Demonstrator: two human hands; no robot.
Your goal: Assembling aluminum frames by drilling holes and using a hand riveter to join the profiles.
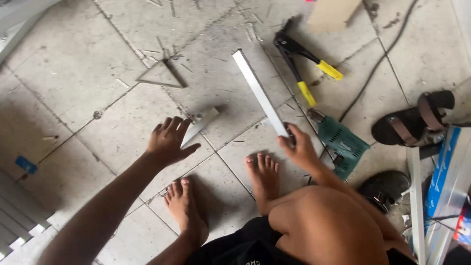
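1. The person squats barefoot on the tiled floor (88, 88); both feet are planted between the arms.
2. The left hand (169, 141) spreads wide, its fingers resting on the near end of a short white strip (202, 125) that lies on the floor; its grip holds nothing closed.
3. The right hand (299, 147) clasps the near end of a long white bar (259, 92), which slants away to the upper left.
4. Just right of that hand lies a green drill (342, 143); farther off, a yellow-handled riveter (301, 64); a sandal (417, 120) sits at the right.
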